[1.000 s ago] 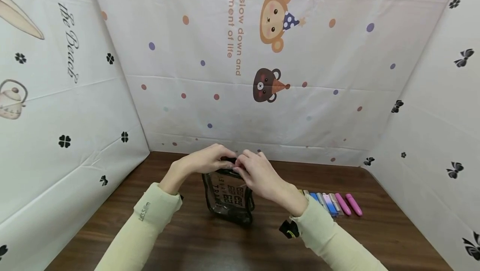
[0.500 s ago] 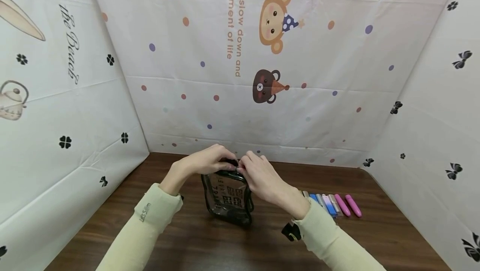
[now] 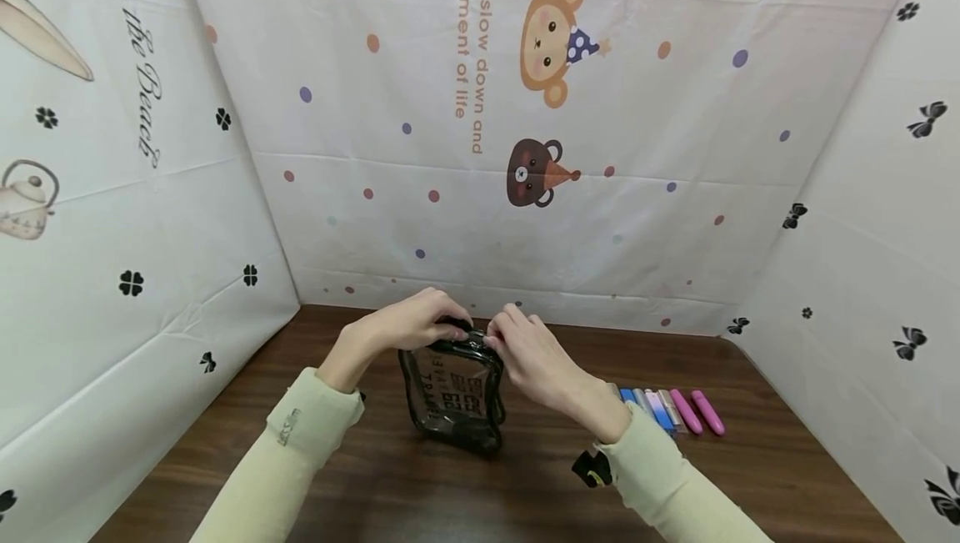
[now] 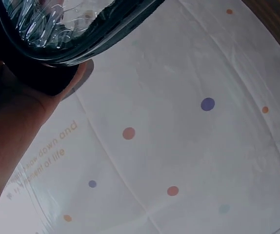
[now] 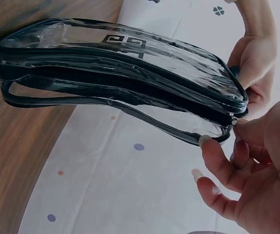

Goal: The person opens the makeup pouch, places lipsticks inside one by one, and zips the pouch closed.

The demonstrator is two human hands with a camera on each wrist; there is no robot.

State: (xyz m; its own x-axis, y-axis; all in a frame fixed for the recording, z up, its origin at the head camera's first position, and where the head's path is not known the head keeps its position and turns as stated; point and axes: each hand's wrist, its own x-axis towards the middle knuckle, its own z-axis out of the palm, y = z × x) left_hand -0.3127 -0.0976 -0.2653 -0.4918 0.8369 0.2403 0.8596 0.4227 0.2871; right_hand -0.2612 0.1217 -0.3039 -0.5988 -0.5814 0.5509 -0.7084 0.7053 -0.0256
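Observation:
A see-through cosmetic bag with black trim and dark printed letters stands upright on the table. My left hand grips its top edge at the left. At the top right corner, my right hand pinches the small metal zipper pull between thumb and fingers. The right wrist view shows the zipper running along the bag's side, with a black carrying strap looping beside it. In the left wrist view the bag's black rim lies close over the palm.
Right of the bag, a row of slim blue and silver packages lies partly behind my right forearm. Two pink tubes end the row. Printed white cloth walls in the dark wooden table at the back and sides.
My right hand has moved a little to the right along the bag's top, away from the left hand. The bag has shifted slightly left; the left hand keeps its grip nearly still.

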